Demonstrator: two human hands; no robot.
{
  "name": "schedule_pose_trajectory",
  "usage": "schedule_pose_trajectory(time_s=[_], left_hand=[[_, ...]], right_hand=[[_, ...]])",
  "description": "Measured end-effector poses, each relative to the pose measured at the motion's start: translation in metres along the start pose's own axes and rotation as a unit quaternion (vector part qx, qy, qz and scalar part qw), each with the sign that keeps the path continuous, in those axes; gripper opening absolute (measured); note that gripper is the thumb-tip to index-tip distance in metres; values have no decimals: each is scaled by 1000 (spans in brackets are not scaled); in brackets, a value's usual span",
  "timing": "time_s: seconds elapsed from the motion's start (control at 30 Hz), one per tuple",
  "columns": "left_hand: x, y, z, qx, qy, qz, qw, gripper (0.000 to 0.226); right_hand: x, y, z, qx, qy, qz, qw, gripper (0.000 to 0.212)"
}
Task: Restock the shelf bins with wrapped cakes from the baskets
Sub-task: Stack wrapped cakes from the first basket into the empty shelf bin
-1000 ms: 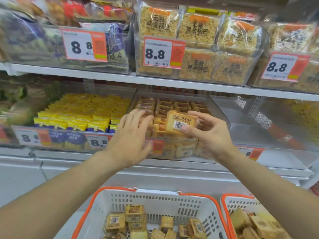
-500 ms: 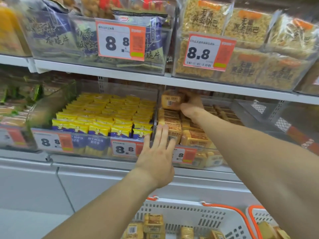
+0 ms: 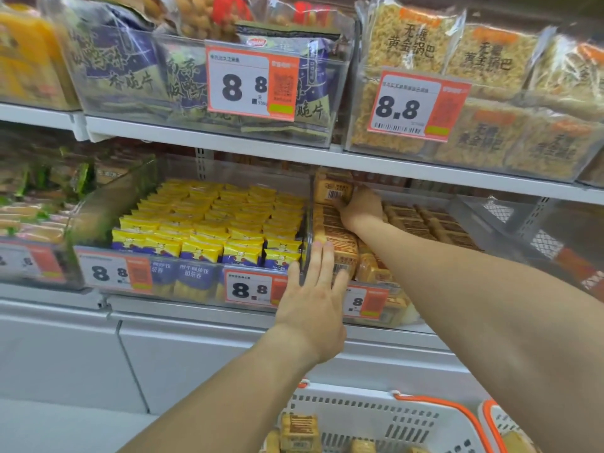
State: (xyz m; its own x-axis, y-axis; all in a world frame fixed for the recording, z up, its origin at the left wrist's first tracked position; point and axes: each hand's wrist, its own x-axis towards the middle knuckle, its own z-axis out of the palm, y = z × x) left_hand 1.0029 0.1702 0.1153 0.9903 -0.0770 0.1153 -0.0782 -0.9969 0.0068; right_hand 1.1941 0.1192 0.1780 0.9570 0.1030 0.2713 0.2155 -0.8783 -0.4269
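Observation:
A clear shelf bin (image 3: 395, 317) on the middle shelf holds rows of tan wrapped cakes (image 3: 421, 220). My right hand (image 3: 361, 207) reaches deep into the bin's back left corner and grips one wrapped cake (image 3: 333, 189) with its barcode facing me. My left hand (image 3: 313, 295) rests flat with fingers spread against the bin's front left corner, holding nothing. Below, a white basket (image 3: 392, 416) with an orange rim holds more wrapped cakes (image 3: 299, 431). A second basket (image 3: 490, 416) shows at the lower right edge.
The neighbouring bin (image 3: 101, 207) to the left is full of yellow and blue packets (image 3: 209, 223). An upper shelf (image 3: 228, 142) carries bins of bagged snacks with 8.8 price tags (image 3: 251, 81). A bin (image 3: 539, 230) to the right looks nearly empty. White cabinet panels (image 3: 163, 348) lie below.
My right hand carried the cake from the bin's front to its back left corner. My left hand slid from gripping the bin's front to a flat rest. The view shifted left and up.

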Motion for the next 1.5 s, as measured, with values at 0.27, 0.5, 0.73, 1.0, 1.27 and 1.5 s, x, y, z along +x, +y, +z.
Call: schedule_pose_trajectory(time_s=[0.27,0.5,0.73,1.0,1.27,1.5], left_hand=[[-2,4,1,31,18,-30,999,71],[-29,35,47,9,265,96,960,57],[-100,88,148,-98,-169,-111,974,50],[-209,88,275,-62,-490,-123,861,86],[-213,75,289,-165,-443,-269,839,106],[-194,84,298,-116,-334,-346,869,79]], right_hand=[[-89,36,-56,145,13,-43,988,17],[-222,108,-52,248,143,-209,935,16],[-317,222,51,132,-274,-61,951,21],[-420,284,116,-7,-603,84,794,16],[-419,276,127,7,-615,90,784,49],[-427,266,142,-85,-641,19,763,61]])
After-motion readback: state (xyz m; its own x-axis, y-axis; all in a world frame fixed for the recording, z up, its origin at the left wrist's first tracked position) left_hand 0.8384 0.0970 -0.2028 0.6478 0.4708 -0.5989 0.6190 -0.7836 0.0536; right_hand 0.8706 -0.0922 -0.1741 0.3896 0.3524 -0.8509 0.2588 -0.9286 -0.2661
